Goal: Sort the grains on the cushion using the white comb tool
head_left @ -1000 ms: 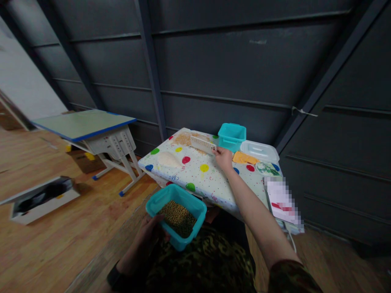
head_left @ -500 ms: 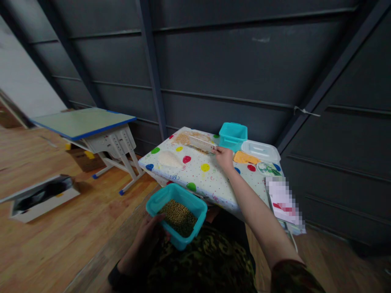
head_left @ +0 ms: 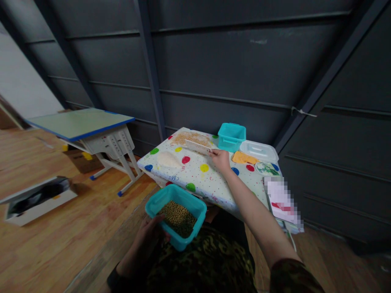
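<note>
My left hand [head_left: 150, 232] grips a teal tub [head_left: 176, 214] full of brownish beans, held above my lap below the table's near edge. My right hand [head_left: 219, 159] reaches out over the balloon-print table [head_left: 198, 173] and pinches a flat white card [head_left: 198, 147], whose far end lies against a tan heap of grain [head_left: 189, 138]. A pale heap of white grain [head_left: 168, 159] lies to the left on the cloth.
An empty teal tub [head_left: 231, 136], a clear lidded box [head_left: 259, 150], an orange cloth [head_left: 244, 158] and a printed round dish [head_left: 266, 168] stand at the table's back right. Papers [head_left: 282, 202] hang off the right edge. A blue-edged desk [head_left: 82, 124] and a floor box [head_left: 36, 199] are left.
The white card in my right hand has tipped down from upright to lying low against the tan grain. The left hand and its tub have barely moved.
</note>
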`<action>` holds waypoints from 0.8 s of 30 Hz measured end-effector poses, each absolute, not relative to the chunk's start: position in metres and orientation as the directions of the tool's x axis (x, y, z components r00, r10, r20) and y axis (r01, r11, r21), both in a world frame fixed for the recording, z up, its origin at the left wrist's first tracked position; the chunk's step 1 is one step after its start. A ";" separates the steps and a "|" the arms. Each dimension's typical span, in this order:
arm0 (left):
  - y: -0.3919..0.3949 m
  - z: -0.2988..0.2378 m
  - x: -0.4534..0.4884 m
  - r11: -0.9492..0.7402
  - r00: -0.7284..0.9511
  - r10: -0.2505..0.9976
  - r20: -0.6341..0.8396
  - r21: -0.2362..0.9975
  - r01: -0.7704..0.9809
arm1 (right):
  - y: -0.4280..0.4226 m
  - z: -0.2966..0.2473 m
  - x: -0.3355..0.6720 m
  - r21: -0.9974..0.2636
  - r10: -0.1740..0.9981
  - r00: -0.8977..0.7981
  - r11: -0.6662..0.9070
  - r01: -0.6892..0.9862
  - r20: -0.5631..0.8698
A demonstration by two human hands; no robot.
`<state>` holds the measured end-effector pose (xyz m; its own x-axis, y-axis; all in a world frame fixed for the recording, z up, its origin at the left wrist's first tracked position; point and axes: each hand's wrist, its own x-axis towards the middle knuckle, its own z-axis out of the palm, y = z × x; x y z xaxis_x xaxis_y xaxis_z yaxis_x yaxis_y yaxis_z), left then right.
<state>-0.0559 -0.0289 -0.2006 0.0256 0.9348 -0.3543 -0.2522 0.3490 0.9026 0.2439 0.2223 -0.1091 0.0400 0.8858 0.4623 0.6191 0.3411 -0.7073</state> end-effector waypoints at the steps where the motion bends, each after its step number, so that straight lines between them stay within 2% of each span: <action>1: -0.029 -0.200 -0.056 0.350 0.028 0.935 -0.354 0.902 -0.251 | 0.222 -0.109 0.244 -0.715 0.887 0.046 0.339 0.611 0.460; 18: -0.026 -0.213 -0.057 0.365 0.058 0.931 -0.361 0.903 -0.228 | 0.220 -0.112 0.238 -0.767 0.894 0.102 0.310 0.562 0.435; 24: -0.025 -0.207 -0.047 0.356 -0.047 0.924 -0.378 0.900 -0.252 | 0.222 -0.112 0.236 -0.773 0.876 0.131 0.327 0.544 0.463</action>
